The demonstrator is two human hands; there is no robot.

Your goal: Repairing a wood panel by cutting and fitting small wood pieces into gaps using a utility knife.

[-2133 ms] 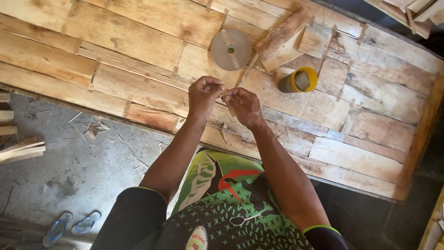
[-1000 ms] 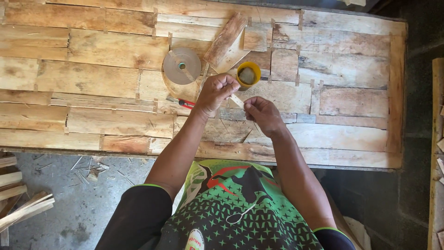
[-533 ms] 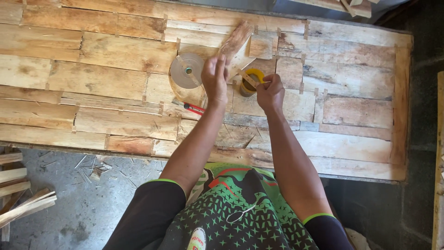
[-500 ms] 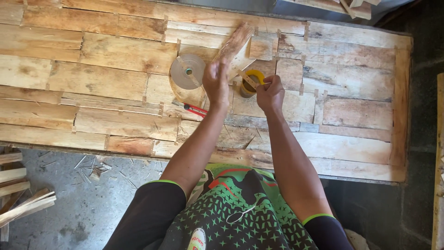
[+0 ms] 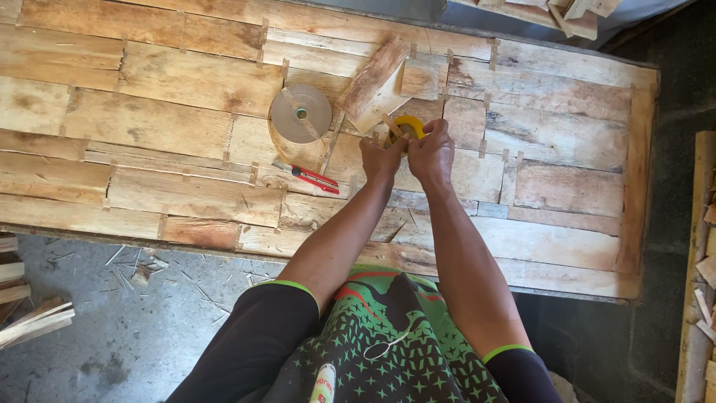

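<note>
both hands meet at the far middle of a wide wooden tabletop (image 5: pixel 186 82) pieced together from pale and brownish veneer sheets, their seams bridged by short strips of tape. the left hand (image 5: pixel 382 158) is curled, its fingers bent in toward a small yellow roll of tape (image 5: pixel 407 125) that sits on the sheets just beyond the knuckles; the fingertips touch or pinch at the roll's near edge, though how firmly cannot be told because the knuckles hide the grip. the right hand (image 5: pixel 430 153) presses close beside the left one, also half closed, with its fingers over the right side of the same yellow roll; whether it truly clamps the roll or only rests on it is not clear. a loose piece of veneer (image 5: pixel 375 83) lies tilted just beyond the roll, touching it or nearly so. to the left of that piece a larger flat roll of brown paper tape (image 5: pixel 300 113) lies on its side, well within reach of the left hand. nearer the person, left of the left forearm, a red utility knife (image 5: pixel 315 178) lies on the sheets. wood offcuts (image 5: pixel 30 321) and splinters lie on the grey floor below the table's near left edge.
</note>
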